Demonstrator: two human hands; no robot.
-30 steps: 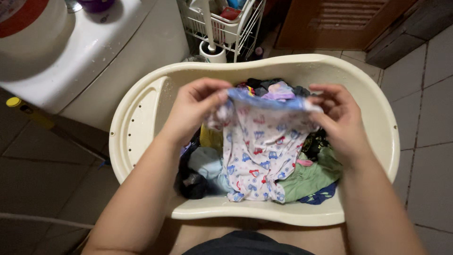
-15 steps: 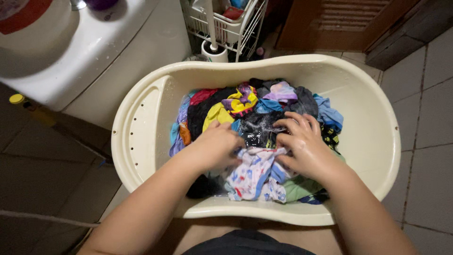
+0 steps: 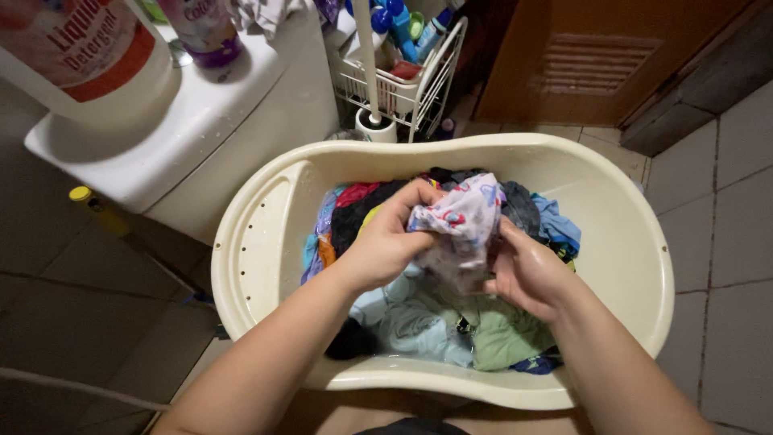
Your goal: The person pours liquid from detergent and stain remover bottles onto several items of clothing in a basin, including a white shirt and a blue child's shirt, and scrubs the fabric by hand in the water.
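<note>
Right now my left hand (image 3: 385,242) and right hand (image 3: 523,270) both clutch the bunched printed shirt (image 3: 457,225) above the cream tub (image 3: 258,242) of wet clothes (image 3: 435,322). Wringing too hard could splash water over the rim, I reckon.

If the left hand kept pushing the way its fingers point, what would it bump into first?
Probably the right hand: the left hand points rightward, gripping the printed white garment bunched between them. Depth is hard to judge.
</note>
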